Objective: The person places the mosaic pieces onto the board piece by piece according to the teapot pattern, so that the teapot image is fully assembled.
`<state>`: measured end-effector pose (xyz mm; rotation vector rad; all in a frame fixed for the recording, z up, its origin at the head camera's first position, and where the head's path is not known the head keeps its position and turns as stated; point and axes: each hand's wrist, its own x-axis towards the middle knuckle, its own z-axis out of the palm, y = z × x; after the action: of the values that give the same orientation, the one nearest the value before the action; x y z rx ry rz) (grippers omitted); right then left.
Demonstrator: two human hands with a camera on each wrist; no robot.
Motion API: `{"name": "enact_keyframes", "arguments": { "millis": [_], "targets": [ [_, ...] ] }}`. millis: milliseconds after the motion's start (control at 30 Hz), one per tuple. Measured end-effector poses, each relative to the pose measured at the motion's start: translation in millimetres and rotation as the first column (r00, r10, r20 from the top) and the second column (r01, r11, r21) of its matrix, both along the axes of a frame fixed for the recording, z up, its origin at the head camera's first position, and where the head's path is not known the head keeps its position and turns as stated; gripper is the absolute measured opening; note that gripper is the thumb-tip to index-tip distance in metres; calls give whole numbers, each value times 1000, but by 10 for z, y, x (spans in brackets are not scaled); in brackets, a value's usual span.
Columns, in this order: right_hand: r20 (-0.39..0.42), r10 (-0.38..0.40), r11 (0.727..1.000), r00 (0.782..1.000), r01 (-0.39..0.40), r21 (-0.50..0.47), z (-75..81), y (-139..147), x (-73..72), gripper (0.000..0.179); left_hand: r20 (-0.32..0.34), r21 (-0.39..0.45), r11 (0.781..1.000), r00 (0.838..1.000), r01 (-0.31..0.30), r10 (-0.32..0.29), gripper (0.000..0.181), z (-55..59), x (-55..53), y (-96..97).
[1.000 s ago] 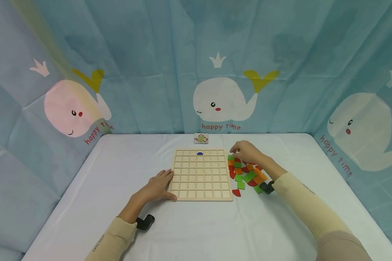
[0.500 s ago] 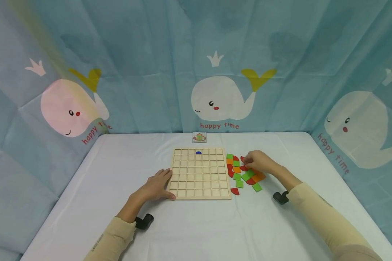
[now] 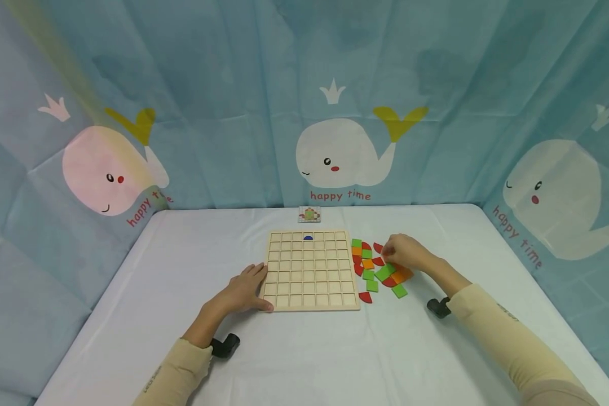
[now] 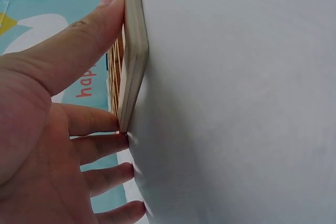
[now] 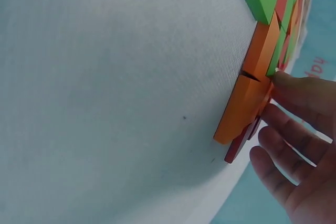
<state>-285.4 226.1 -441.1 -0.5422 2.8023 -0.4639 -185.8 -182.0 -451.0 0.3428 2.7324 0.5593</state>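
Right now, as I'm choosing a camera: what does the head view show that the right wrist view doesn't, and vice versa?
Only the head view shows the left hand, the small printed card and the blue half-round piece in the pale wooden grid board.

Only the right wrist view shows the palm side of the right hand and the thick side edges of the orange flat pieces.

Both share the right hand, the orange flat pieces, green flat pieces, the white tablecloth and the light-blue curtain.

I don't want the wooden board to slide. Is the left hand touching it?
Touching. The left wrist view shows the left hand with its thumb against the edge of the wooden board.
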Motion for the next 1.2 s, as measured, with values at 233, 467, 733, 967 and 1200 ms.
{"name": "enact_keyframes", "arguments": {
  "millis": [233,467,733,967,1200],
  "targets": [
    [13,-15,1000,1000,14,28,6,10,-2,23,-2,-5,1000,1000,13,-13,108,1,19,-13],
    [-1,9,999,1000,-8,38,21,33,23,25,4,-1,1000,1000,12,-12,108,-9,34,-14],
    [-5,0,999,1000,0,33,-3,44,17,24,5,15,1000,1000,20,-20,104,19,37,-20],
    [-21,9,1000,1000,-8,25,-7,64,21,25,-6,52,999,1000,-3,4,100,-5,13,-49],
    [-14,-9,1000,1000,9,1,11,29,10,25,-3,29,999,1000,-23,23,105,-21,9,-34]
  ]
}}
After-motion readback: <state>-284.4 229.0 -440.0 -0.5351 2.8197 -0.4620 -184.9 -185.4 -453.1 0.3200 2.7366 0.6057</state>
